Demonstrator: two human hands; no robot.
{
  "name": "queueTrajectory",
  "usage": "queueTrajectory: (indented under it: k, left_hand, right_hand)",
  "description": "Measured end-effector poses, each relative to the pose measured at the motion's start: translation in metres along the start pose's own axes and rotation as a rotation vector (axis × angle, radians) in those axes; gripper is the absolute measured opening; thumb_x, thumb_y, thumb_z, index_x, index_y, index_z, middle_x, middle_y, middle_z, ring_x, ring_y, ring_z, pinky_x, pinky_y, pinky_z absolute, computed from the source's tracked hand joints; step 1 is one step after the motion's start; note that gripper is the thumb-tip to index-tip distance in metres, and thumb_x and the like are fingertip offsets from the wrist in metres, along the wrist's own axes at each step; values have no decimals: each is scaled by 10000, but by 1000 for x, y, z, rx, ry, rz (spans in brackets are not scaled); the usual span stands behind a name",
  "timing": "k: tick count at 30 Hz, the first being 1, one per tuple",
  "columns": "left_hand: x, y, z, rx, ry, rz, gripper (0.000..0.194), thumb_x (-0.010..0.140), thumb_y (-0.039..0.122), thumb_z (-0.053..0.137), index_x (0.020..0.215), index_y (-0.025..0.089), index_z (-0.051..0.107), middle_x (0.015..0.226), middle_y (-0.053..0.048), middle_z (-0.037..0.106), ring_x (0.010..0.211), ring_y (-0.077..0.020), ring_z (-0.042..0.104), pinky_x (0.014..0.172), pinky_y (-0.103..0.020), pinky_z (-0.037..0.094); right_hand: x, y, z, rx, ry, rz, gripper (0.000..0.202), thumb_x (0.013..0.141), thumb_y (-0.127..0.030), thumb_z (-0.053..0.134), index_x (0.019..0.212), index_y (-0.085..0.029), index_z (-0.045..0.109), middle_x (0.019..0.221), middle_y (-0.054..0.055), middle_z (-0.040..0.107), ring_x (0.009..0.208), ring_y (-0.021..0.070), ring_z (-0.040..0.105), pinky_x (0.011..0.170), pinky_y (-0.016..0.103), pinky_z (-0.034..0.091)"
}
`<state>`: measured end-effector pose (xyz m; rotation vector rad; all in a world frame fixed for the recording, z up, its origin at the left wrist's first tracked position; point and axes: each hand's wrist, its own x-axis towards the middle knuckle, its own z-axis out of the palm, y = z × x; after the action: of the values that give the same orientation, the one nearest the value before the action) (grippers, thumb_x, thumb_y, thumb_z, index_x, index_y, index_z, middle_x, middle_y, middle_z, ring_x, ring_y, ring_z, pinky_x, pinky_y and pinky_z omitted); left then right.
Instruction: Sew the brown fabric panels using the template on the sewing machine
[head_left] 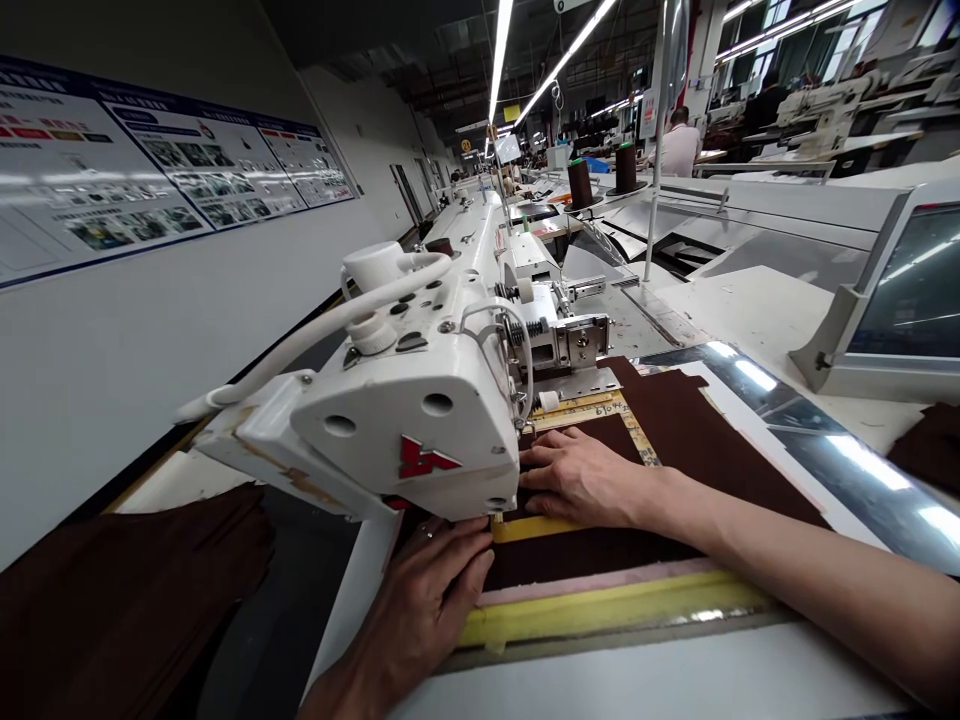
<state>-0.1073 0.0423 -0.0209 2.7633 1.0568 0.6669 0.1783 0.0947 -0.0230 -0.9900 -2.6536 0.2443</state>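
Dark brown fabric [675,410] lies flat under the head of a white sewing machine [397,430]. My right hand [577,475] rests palm down on the fabric, inside a frame edged with yellow tape [540,528], its fingers stretched toward the needle area. My left hand [431,590] wears a ring and lies on the fabric's near left part, fingers extended and partly under the machine head. The needle itself is hidden behind the head. A metal clamp assembly [581,340] stands just beyond my right hand.
A screen [911,280] stands at the right. More brown fabric [150,580] hangs at the lower left, and another piece lies at the right edge. Brown thread cones [580,185] stand behind the machine. A person [679,145] sits in the background among other machines.
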Motion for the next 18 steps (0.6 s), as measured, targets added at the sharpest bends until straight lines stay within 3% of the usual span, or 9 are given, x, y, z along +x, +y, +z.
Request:
queueTrajectory:
  k: [10, 14, 18]
  left_hand:
    - [3, 7, 1, 5, 16, -17, 253, 1028, 233, 563, 1235, 237, 708, 1228, -70, 736, 1093, -223, 722, 992, -340, 580]
    - [8, 16, 5, 97, -34, -46, 377, 1017, 358, 588, 1374, 260, 659, 1265, -99, 710, 1125, -277, 703, 984, -399, 589]
    - [11, 22, 12, 214, -55, -72, 445, 996, 475, 599, 1383, 265, 662, 1239, -119, 705, 1068, -328, 702, 910, -469, 602]
  right_hand:
    - [-6, 6, -2, 9, -2, 3, 333, 1039, -439, 593, 1287, -248, 709, 1411, 70, 625, 1229, 288, 556, 1071, 451, 394]
    - [-6, 5, -3, 9, -2, 8, 319, 1040, -431, 592, 1270, -247, 715, 1394, 75, 633, 1231, 289, 556, 1066, 448, 398]
    - [-4, 2, -4, 5, 0, 25, 285, 1029, -434, 610, 1200, -244, 736, 1351, 80, 646, 1190, 291, 566, 1033, 447, 412]
